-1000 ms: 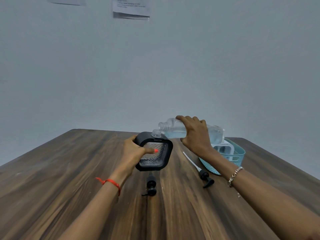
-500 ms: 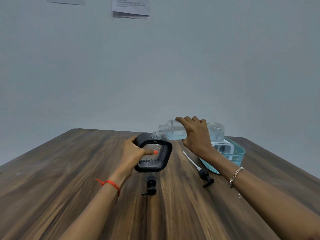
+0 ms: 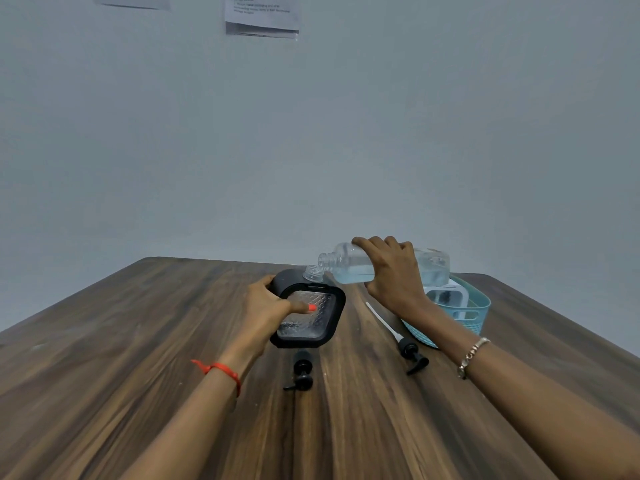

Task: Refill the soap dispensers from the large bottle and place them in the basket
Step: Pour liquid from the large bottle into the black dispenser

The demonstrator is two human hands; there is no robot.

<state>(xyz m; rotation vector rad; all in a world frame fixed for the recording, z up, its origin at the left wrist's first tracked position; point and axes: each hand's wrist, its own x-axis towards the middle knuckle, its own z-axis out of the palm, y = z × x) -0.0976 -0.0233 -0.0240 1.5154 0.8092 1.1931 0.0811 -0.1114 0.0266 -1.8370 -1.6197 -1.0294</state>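
My left hand (image 3: 268, 308) grips a black-framed soap dispenser (image 3: 313, 317) with a clear patterned front, standing on the wooden table (image 3: 138, 358); its clear open neck points up. My right hand (image 3: 393, 275) holds the large clear bottle (image 3: 349, 265) tipped on its side, blue liquid inside, its open mouth just above the dispenser's neck. A teal basket (image 3: 479, 311) behind my right wrist holds a white-framed dispenser (image 3: 446, 296). Two black pump heads lie on the table: one pump head (image 3: 302, 372) below the dispenser, the other pump head (image 3: 410, 353) with a white tube at the right.
A plain grey wall rises behind the table, with paper sheets (image 3: 261, 15) pinned high up. The table's far edge runs just behind the dispenser and basket. Bare wood spreads to the left and in the foreground.
The large bottle's mouth has dropped slightly and moved closer to the dispenser's neck. Both hands keep their grips.
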